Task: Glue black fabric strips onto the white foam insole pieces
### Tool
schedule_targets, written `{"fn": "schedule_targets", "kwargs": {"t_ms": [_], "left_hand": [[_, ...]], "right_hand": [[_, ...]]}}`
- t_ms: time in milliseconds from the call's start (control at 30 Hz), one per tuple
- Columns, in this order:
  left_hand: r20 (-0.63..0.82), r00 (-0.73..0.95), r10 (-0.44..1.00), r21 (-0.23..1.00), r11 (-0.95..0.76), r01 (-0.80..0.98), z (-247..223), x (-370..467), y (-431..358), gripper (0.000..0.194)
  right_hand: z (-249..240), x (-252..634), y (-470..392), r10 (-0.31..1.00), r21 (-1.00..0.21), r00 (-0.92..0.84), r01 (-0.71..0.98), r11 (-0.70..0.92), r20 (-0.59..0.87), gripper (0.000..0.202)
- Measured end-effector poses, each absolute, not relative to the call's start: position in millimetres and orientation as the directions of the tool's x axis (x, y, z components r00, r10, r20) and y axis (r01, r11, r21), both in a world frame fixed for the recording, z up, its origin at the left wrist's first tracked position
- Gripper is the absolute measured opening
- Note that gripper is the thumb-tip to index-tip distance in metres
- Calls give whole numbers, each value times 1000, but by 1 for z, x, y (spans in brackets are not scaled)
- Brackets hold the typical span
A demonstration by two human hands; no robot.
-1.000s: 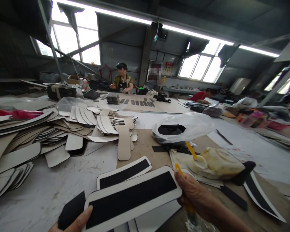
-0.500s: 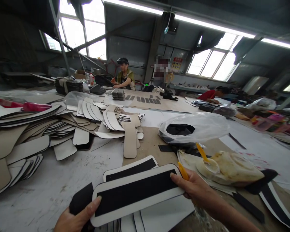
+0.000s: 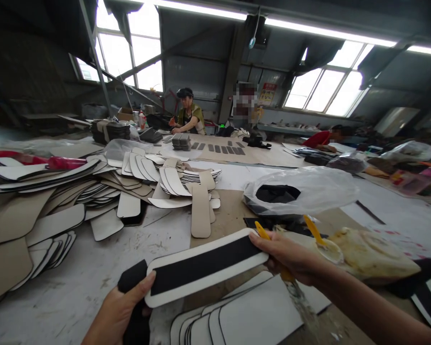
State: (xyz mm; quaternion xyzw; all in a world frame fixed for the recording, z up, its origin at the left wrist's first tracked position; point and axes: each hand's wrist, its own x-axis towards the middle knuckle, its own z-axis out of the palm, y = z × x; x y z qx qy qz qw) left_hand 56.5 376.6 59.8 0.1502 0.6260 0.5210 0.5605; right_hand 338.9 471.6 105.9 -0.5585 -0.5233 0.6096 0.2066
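Note:
A long white panel with rounded corners and a black strip along its middle [image 3: 204,263] is held up between both hands, its right end higher. My left hand [image 3: 117,306] is closed on the left end, thumb on the face. Black strip material [image 3: 132,275] is also in that hand, behind the thumb. My right hand [image 3: 290,251] pinches the right end and also holds a brush with a yellow handle [image 3: 286,274], its pale bristles pointing down. Below the panel lies a fanned stack of white panels [image 3: 260,311].
Piles of white and beige panels [image 3: 201,211] cover the left side. A clear plastic bag with black pieces [image 3: 309,187] lies ahead. At right, a glue-stained container [image 3: 373,256] has a yellow-handled tool [image 3: 314,230] beside it. A co-worker [image 3: 189,115] sits across the table.
Both hands have raised the held panel slightly, uncovering more of the stack below. The second striped panel that showed behind it is out of sight now. The view has shifted slightly left.

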Motion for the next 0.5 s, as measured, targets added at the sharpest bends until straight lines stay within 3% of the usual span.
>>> {"fn": "schedule_targets", "kwargs": {"t_ms": [100, 267, 500], "left_hand": [[-473, -390, 790, 875, 369, -315, 58, 52, 390, 33], [-411, -335, 848, 910, 403, -98, 39, 54, 408, 35], [-410, -390, 824, 888, 458, 34, 20, 49, 412, 37]], "right_hand": [[105, 335, 496, 859, -836, -277, 482, -263, -431, 42], [92, 344, 528, 941, -796, -135, 578, -179, -310, 45], [113, 375, 508, 996, -834, 9, 545, -84, -94, 46]]}}
